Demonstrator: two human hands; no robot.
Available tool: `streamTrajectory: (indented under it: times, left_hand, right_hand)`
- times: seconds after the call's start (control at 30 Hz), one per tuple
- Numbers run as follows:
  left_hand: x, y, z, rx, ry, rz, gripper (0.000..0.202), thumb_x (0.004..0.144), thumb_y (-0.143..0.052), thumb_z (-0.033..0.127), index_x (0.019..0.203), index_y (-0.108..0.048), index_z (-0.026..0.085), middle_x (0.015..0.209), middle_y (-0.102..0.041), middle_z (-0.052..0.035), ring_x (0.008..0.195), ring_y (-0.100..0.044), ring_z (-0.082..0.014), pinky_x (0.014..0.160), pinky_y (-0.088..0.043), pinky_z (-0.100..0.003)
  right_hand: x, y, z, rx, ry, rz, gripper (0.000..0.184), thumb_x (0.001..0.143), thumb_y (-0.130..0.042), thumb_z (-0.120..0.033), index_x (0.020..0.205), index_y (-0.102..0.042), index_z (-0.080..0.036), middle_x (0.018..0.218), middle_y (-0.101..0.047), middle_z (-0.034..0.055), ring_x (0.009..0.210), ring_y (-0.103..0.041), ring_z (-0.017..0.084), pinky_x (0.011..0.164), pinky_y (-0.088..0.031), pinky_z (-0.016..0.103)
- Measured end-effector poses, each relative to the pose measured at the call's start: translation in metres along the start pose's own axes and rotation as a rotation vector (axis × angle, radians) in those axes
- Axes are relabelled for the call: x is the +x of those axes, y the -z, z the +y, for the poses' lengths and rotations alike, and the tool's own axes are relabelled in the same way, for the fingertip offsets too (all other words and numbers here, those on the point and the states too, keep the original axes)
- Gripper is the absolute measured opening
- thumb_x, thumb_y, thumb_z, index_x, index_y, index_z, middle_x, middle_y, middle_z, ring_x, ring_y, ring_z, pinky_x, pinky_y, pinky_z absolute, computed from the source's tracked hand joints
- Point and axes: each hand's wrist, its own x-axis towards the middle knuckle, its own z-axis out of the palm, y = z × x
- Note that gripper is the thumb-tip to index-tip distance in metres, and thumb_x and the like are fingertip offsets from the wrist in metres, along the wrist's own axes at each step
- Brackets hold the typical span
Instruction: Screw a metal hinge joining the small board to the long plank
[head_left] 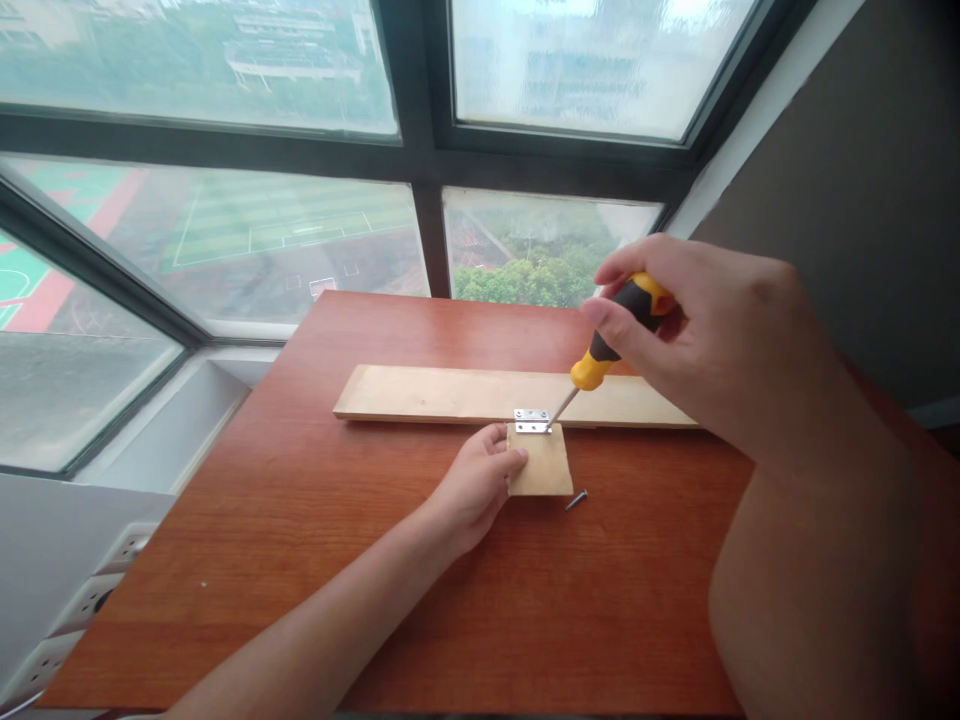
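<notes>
My right hand [697, 320] is closed around the yellow and black handle of a screwdriver [592, 372]. Its shaft slants down to the left, and the tip meets the right end of a small metal hinge [532, 421]. One leaf of the hinge lies on a long pale wooden board [435, 393], the other on a small square wooden piece [541, 468]. My left hand [480, 485] pinches the left edge of that square piece, thumb on top. A loose screw [577, 499] rests on the table just right of the square piece.
The reddish-brown table [360, 560] stands against large windows with dark frames [427, 160]. White power sockets [75, 610] line the wall at the lower left. A dark grey wall [862, 200] rises on the right.
</notes>
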Motion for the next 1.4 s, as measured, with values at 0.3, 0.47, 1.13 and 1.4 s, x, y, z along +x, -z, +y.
streamTrajectory:
  times: [0.3,0.47,1.13,1.4]
  left_hand:
    - [-0.0004,-0.0007,0.0010,-0.018,0.003,0.010,0.029,0.070,-0.070,0.007,0.096,-0.060,0.013,0.093,-0.070,-0.0094,0.079,-0.068,-0.0170,0.073,-0.053,-0.027]
    - [-0.0018,-0.0021,0.0019,-0.036,0.014,0.006,0.029,0.071,-0.068,0.007,0.099,-0.061,0.013,0.096,-0.070,-0.0108,0.081,-0.068,-0.0171,0.076,-0.053,-0.027]
    - [-0.0015,-0.0025,0.0018,-0.037,0.011,0.011,0.027,0.073,-0.067,0.006,0.098,-0.060,0.012,0.096,-0.070,-0.0110,0.080,-0.068,-0.0170,0.076,-0.053,-0.028]
    - [-0.0018,-0.0031,0.0022,-0.037,0.007,0.006,0.029,0.073,-0.067,0.006,0.100,-0.060,0.012,0.098,-0.070,-0.0117,0.081,-0.068,-0.0178,0.075,-0.053,-0.027]
  right_hand:
    - [-0.0029,0.0015,0.0002,-0.012,-0.035,-0.011,0.025,0.084,-0.056,-0.038,0.107,-0.060,-0.028,0.097,-0.070,0.0030,0.080,-0.065,0.023,0.071,-0.047,0.037]
    - [-0.0027,-0.0009,-0.0018,-0.028,-0.074,-0.006,0.026,0.085,-0.054,-0.037,0.109,-0.060,-0.028,0.094,-0.071,0.0024,0.080,-0.065,0.024,0.074,-0.048,0.040]
    - [-0.0042,0.0037,-0.0033,-0.042,-0.031,-0.045,0.027,0.082,-0.056,-0.037,0.106,-0.062,-0.025,0.101,-0.069,0.0043,0.078,-0.063,0.023,0.066,-0.046,0.037]
    - [-0.0050,0.0056,-0.0061,-0.010,-0.022,-0.034,0.029,0.078,-0.057,-0.026,0.106,-0.061,-0.026,0.099,-0.069,0.0014,0.075,-0.063,0.020,0.067,-0.044,0.034]
